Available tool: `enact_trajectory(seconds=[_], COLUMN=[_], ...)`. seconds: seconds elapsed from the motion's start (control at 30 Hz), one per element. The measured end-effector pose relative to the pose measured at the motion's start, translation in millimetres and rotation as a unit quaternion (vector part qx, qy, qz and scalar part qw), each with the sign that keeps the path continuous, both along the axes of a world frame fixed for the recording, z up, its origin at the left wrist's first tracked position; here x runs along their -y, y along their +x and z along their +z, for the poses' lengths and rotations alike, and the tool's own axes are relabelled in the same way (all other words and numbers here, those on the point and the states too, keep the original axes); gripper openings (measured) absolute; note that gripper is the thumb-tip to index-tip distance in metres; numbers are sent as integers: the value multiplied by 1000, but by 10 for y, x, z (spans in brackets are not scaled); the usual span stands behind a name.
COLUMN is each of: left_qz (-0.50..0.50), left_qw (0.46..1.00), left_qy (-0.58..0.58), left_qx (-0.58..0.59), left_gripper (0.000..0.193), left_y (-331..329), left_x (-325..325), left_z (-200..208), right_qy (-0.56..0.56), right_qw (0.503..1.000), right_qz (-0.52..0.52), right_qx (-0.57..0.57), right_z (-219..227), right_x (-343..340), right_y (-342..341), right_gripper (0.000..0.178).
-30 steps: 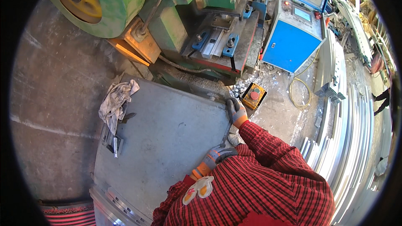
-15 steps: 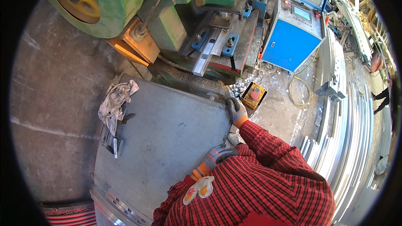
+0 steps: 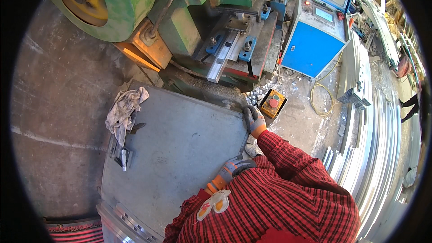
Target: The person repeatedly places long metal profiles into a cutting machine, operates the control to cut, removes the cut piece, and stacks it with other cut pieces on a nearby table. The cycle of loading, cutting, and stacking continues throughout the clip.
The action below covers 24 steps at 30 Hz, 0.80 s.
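My right hand [image 3: 255,120], in a grey and orange work glove, rests on the corner of the grey metal table [image 3: 175,139], its fingers stretched along the edge. My left hand [image 3: 230,172], gloved alike, lies at the table's near edge against my checked shirt, fingers extended to the right. I see nothing held in either one. Beyond the table, a silver metal profile [image 3: 221,63] with rectangular cutouts sticks out of the die of a green punch press [image 3: 182,29]. A yellow push-button box [image 3: 272,103] with a red and a green button sits just past my right hand.
A stained rag [image 3: 126,110] and a small metal offcut [image 3: 124,158] lie at the table's left edge. A blue control cabinet [image 3: 310,40] stands at the back right. Long metal profiles [image 3: 369,153] are stacked on the right, and a yellow hose [image 3: 322,101] loops on the floor.
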State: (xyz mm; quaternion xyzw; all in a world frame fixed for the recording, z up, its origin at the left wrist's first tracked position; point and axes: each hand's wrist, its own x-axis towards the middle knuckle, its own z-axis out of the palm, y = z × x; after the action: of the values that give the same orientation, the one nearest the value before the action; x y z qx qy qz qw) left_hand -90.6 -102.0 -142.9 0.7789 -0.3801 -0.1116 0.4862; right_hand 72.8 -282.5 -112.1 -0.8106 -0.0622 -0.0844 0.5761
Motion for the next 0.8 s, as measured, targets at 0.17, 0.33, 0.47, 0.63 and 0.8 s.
enact_trajectory(seconds=[0.17,0.33,0.47,0.63,0.8], left_qz=[19,17,-7,-11,-20], left_qw=[999,999,1000,1000,1000], left_qy=[7,-4,-5,-11,3], left_qx=[-36,-43,7,-19,1], left_gripper=[42,46,50,49,48], left_y=[-59,-60,-33,-34,-22], left_x=[14,10,-29,-32,-33], left_z=[-81,-46,-49,-94,-110], right_qy=[1,-1,1,7,13], right_qw=[999,999,999,1000,1000], right_qz=[-7,-7,-4,6,8], right_qx=[39,32,33,6,-5], right_z=[-96,-29,22,59,63], right_x=[-20,-21,-14,-4,-5], right_y=[26,0,-9,-11,-15], right_gripper=[21,20,20,21,22])
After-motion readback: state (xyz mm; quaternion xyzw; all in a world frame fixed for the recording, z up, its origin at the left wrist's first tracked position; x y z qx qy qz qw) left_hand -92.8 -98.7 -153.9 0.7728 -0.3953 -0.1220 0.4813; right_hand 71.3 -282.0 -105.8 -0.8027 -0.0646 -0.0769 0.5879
